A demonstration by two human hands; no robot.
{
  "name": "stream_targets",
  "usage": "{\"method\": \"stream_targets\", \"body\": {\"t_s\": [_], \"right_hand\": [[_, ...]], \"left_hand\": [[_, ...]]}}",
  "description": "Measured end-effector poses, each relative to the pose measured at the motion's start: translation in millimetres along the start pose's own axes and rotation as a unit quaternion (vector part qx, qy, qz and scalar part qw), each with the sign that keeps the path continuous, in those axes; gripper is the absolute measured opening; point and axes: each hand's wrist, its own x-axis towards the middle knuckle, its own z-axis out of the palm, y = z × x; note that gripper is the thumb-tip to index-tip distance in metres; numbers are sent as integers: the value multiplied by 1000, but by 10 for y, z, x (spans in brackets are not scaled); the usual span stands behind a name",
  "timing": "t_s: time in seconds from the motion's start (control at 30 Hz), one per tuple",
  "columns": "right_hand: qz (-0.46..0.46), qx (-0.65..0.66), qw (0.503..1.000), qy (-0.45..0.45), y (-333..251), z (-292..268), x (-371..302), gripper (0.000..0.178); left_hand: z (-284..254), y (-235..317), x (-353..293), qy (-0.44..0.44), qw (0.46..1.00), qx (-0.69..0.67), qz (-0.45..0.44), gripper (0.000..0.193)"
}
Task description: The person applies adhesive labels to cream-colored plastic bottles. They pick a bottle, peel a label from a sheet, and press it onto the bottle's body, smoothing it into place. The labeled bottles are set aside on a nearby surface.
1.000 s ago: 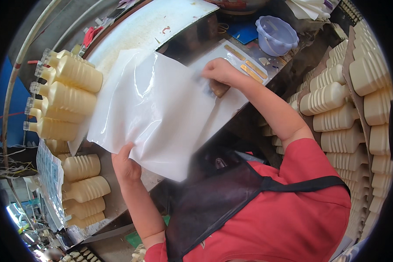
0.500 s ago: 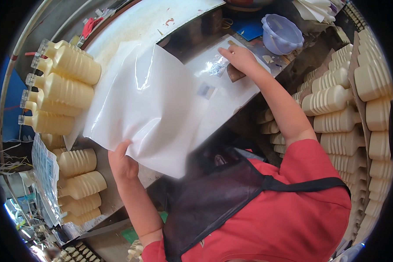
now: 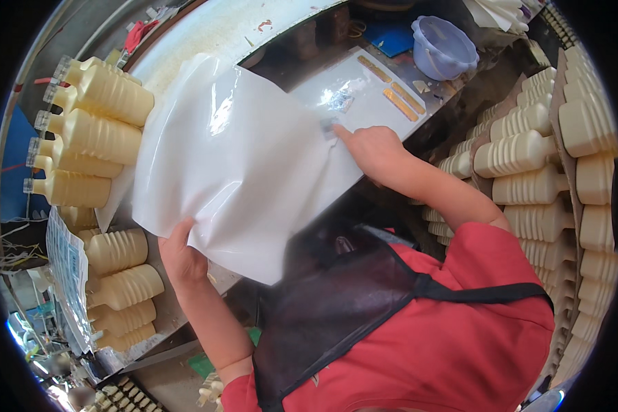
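Observation:
A large glossy white sheet point(image 3: 233, 158) billows up over the work surface. My left hand point(image 3: 184, 257) pinches its near left edge between thumb and fingers. My right hand point(image 3: 376, 152) reaches its index finger to a small greyish label point(image 3: 329, 128) at the fold where the raised sheet meets the flat part. The other fingers of that hand are curled. A sliver of a brown block point(image 3: 375, 182) shows under the palm, the rest hidden. Beyond the hand, yellow printed strips point(image 3: 399, 104) and a shiny clear patch point(image 3: 338, 100) lie on the flat white surface point(image 3: 364, 96).
Cream ribbed bottles point(image 3: 106, 141) lie stacked at the left, above more bottles point(image 3: 127, 285). Tall stacks of similar bottles point(image 3: 518, 158) stand close to my right elbow. A lavender basin point(image 3: 445, 51) and a blue flat piece point(image 3: 390, 36) sit at the far right. A pale panel edge point(image 3: 206, 34) runs behind the sheet.
My right hand has moved toward me and left, from the far end of the surface to the label, and the brown block left its former spot. The yellow strips are now uncovered.

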Motion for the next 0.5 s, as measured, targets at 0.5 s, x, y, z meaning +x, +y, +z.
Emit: {"method": "stream_targets", "body": {"t_s": [0.5], "right_hand": [[-21, 266, 936, 229, -14, -246, 84, 26]], "left_hand": [[41, 367, -118, -30, 993, 72, 87, 59]]}}
